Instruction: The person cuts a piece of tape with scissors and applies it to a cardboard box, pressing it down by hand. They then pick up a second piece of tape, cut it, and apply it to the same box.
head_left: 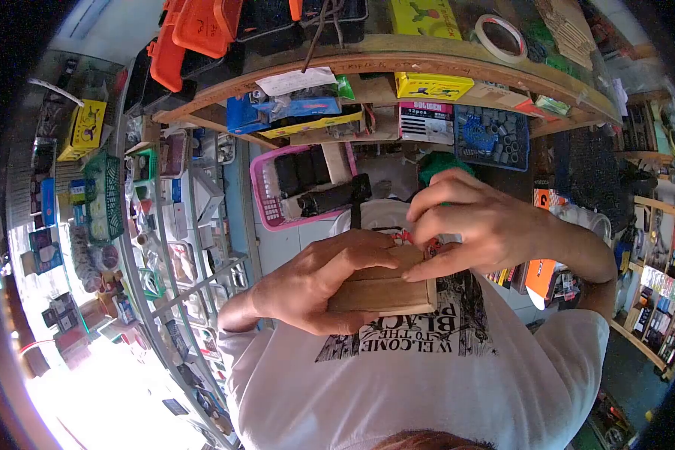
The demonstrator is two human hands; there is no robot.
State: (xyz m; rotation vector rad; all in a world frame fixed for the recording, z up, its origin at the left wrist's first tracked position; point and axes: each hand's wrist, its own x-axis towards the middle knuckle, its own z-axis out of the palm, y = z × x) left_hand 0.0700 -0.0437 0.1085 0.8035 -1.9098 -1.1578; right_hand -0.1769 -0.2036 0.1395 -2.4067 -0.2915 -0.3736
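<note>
Close to the chest I hold a small brown cardboard box [382,295], tilted, with a fold or flap line across its upper face. My left hand [326,274] wraps round its left side, thumb along the near edge and fingers over the top. My right hand [472,229] is at the far right corner. Its thumb presses on the box's upper edge and the other fingers are curled above; what lies under them is partly hidden. Behind the box is a white printed T-shirt [405,375]. Small red patches show between the hands.
A pink basket [259,184] with dark items stands beyond my left hand. Above is a wooden-framed glass counter [427,64] with yellow boxes, a tape roll [500,39] and orange bins [206,26]. A blue basket [525,135] holds grey fittings. Crowded shelves [165,225] line the left side.
</note>
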